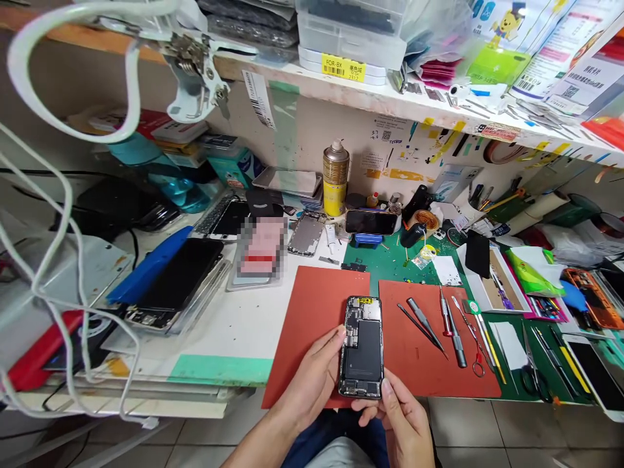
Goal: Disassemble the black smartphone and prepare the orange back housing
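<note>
An opened smartphone (363, 350) with its battery and circuit board bare is held over the front of a red-brown mat (312, 305). My left hand (316, 370) grips its left edge, thumb along the side. At the lower right corner my right hand (402, 413) pinches the frame between thumb and fingers. Fingers under the phone are partly hidden. On a second red-brown mat (404, 370) to the right lie tweezers (420, 328), a screwdriver with a red ring (445, 312) and a dark-handled tool (457, 344).
Black scissors (531, 370) and a white phone (595, 370) lie further right. A spray can (335, 179) stands against the wall. Stacked phone parts (180, 279) and white cables (63, 260) occupy the left. A loaded shelf (361, 91) overhangs the bench.
</note>
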A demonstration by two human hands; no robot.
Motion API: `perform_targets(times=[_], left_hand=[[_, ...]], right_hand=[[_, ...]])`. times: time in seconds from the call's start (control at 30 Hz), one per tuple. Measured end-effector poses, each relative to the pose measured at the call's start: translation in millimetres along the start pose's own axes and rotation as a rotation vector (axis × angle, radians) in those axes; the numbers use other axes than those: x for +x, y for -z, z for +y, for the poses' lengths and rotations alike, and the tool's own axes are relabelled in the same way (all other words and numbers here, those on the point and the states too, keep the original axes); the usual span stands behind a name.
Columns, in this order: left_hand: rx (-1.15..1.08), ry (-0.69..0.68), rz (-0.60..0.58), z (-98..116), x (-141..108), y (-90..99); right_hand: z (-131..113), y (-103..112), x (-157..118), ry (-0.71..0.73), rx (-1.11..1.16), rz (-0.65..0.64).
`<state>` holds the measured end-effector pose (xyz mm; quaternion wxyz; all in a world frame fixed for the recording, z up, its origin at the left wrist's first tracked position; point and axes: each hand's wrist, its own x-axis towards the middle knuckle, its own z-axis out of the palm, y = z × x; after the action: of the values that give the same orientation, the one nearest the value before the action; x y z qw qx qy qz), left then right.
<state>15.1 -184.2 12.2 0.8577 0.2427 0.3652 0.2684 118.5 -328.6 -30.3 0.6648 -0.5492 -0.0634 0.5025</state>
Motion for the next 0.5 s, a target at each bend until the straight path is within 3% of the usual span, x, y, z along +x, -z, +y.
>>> perform_targets(times=[0.2,0.4,0.5], left_hand=[[0.408,-0.047,-0.004,2.7,-1.0,-2.9],[0.893,-0.084,0.269,-1.8,0.0,-22.7],[1.040,-0.098,0.312,-0.8,0.1,-34.2]], right_hand=[[13.4,-0.8,4.5,0.091,-0.136,0.025],[26.1,1.7,3.7,0.268,-0.436,0.062],[30.2,3.3,2.8,0.359,-0.565,0.074]])
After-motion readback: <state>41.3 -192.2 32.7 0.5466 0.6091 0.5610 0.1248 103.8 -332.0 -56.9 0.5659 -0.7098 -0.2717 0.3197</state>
